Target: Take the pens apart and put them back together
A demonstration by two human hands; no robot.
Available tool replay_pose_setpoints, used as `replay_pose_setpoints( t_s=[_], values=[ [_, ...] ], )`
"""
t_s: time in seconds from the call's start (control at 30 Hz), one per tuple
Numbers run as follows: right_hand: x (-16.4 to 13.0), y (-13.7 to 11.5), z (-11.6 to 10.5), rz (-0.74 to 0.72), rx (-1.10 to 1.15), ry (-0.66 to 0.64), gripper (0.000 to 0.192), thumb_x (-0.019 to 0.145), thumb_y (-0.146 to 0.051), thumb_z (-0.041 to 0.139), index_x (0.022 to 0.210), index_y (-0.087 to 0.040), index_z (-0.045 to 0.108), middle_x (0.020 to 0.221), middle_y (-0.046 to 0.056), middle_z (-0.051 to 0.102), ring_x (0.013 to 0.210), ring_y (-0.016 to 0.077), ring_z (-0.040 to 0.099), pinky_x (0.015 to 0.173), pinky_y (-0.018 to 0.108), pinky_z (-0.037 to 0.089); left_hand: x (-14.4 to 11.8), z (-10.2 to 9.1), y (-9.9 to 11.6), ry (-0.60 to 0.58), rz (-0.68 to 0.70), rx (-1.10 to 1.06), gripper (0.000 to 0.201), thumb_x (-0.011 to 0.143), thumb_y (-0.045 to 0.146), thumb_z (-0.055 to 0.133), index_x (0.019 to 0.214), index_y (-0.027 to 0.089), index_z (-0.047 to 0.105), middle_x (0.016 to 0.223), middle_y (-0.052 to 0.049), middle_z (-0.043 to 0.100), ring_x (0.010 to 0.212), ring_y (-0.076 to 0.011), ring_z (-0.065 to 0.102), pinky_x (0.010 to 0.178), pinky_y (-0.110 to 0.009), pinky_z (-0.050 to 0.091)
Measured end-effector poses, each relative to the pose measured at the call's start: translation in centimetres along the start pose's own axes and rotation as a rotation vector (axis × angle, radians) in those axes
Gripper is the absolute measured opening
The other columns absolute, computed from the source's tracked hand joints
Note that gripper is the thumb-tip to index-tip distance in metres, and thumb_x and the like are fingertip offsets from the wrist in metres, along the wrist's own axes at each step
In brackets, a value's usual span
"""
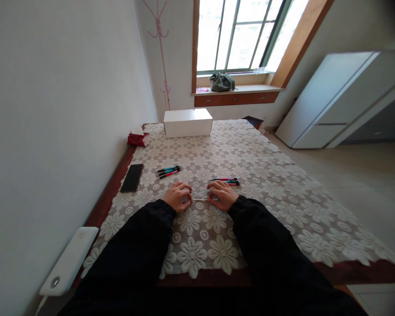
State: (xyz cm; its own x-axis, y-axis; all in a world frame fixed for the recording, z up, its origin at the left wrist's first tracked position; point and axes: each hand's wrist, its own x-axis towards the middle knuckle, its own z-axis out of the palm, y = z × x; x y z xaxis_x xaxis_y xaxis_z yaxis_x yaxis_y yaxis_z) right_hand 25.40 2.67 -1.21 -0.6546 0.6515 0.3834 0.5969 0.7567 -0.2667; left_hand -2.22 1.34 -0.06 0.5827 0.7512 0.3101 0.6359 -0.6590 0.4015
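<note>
My left hand [179,196] rests on the tablecloth with its fingers curled inward. Facing it, my right hand [221,195] is bent in the same way, a short gap away. A thin whitish edge [200,199] spans that gap, its ends covered by my fingers; its kind is too small to tell. Just beyond my right hand lies a bunch of pens [228,181] in red, blue and black. Past my left hand lies another bunch of pens [168,171], with teal and red barrels. A black smartphone [132,177] lies flat to the left.
The flowered lace tablecloth [192,254] covers a dark wooden table beside the left wall. At its far end stand a white box [188,123] and a red tissue packet [138,139]. A white power bank [69,261] with a cable lies at the near left edge.
</note>
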Motion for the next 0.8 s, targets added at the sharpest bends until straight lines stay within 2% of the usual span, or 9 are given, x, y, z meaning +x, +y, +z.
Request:
replay_pose_setpoints(
  t_s=[0.17, 0.57, 0.8],
  values=[
    [-0.1, 0.1, 0.3, -0.018, 0.002, -0.007, 0.005, 0.083, -0.026, 0.071, 0.080, -0.023, 0.068, 0.121, 0.007, 0.065, 0.118, 0.0276, 0.053, 0.101, 0.047, 0.042, 0.0, 0.3, -0.4, 0.045, -0.011, 0.019, 0.006, 0.073, 0.020, 0.071, 0.077, 0.024, 0.072, 0.111, -0.003, 0.071, 0.113, -0.0262, 0.057, 0.102, -0.046, 0.044],
    [0.0, 0.2, 0.5, -0.040, -0.002, 0.014, 0.004, 0.083, -0.022, 0.071, 0.080, -0.022, 0.068, 0.122, 0.008, 0.064, 0.118, 0.0287, 0.054, 0.101, 0.048, 0.043, 0.1, 0.6, -0.8, 0.078, -0.005, 0.009, 0.005, 0.076, 0.022, 0.073, 0.077, 0.026, 0.075, 0.107, -0.002, 0.073, 0.108, -0.0249, 0.058, 0.098, -0.045, 0.046],
    [0.4, -0.9, 1.6, -0.028, 0.012, 0.008, 0.004, 0.085, -0.024, 0.070, 0.082, -0.023, 0.070, 0.121, 0.007, 0.065, 0.118, 0.0270, 0.053, 0.101, 0.046, 0.044, 0.1, 0.6, -0.6, 0.087, 0.033, 0.012, 0.003, 0.078, 0.023, 0.073, 0.078, 0.026, 0.075, 0.104, -0.001, 0.074, 0.106, -0.0242, 0.059, 0.096, -0.043, 0.047]
  ],
)
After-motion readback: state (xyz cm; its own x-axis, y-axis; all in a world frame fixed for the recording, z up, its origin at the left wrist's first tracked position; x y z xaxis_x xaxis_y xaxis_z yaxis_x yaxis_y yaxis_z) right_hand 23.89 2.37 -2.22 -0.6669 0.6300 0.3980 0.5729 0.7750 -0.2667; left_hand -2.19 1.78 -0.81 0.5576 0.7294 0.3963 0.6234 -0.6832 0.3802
